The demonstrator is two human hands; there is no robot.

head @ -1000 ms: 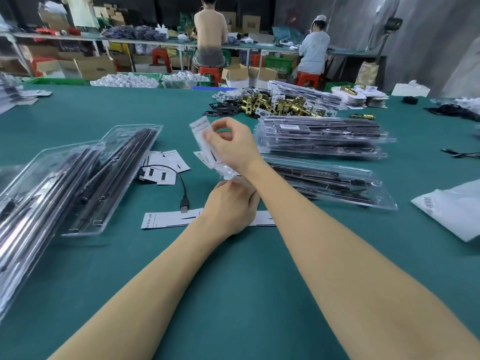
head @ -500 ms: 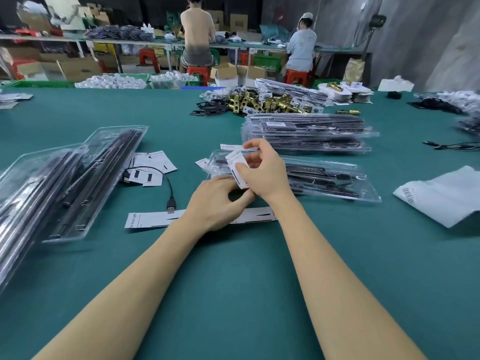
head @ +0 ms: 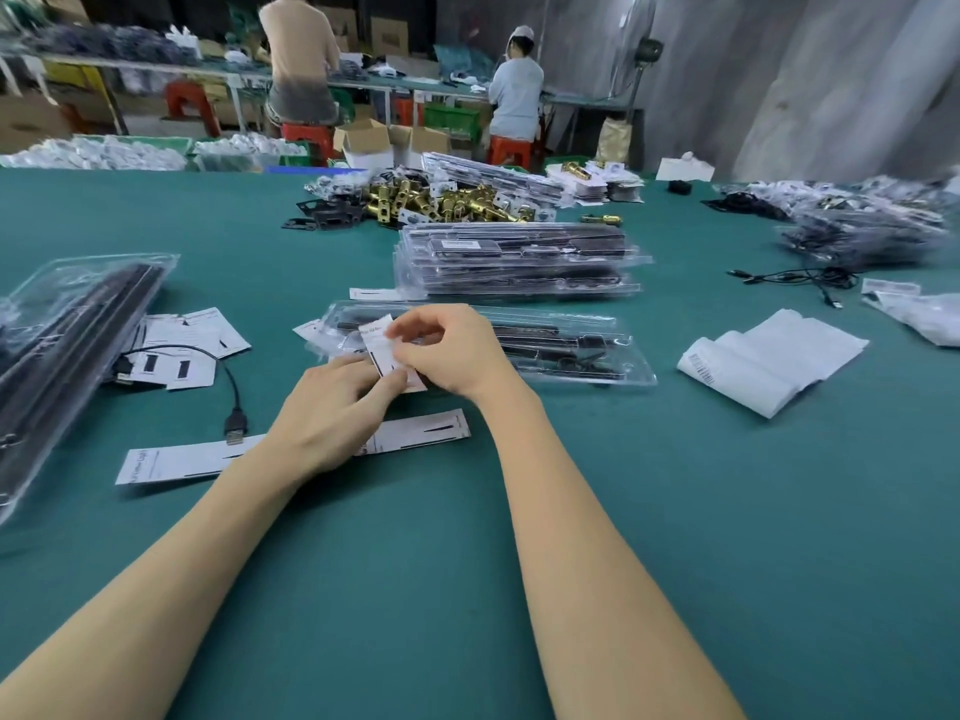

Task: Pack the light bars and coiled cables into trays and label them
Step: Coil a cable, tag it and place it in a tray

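Note:
Both hands meet over the green table on a small white paper label (head: 379,345). My right hand (head: 452,350) pinches its upper part and my left hand (head: 332,407) pinches its lower edge. Just behind them lies a clear plastic tray (head: 587,350) holding a black light bar and cable. A long white label strip (head: 415,433) lies flat under my left hand. A black USB cable (head: 234,402) lies to the left, its plug on the strip.
A stack of packed clear trays (head: 514,262) sits behind. More trays with black bars (head: 67,345) lie far left beside loose label cards (head: 182,345). White folded bags (head: 769,361) and loose cables (head: 800,278) are right. Brass hardware (head: 441,200) is piled farther back; two people sit at a rear bench.
My right hand came down from a raised position with the label to the tray's near end, and my left hand rose from the strip to pinch the label too.

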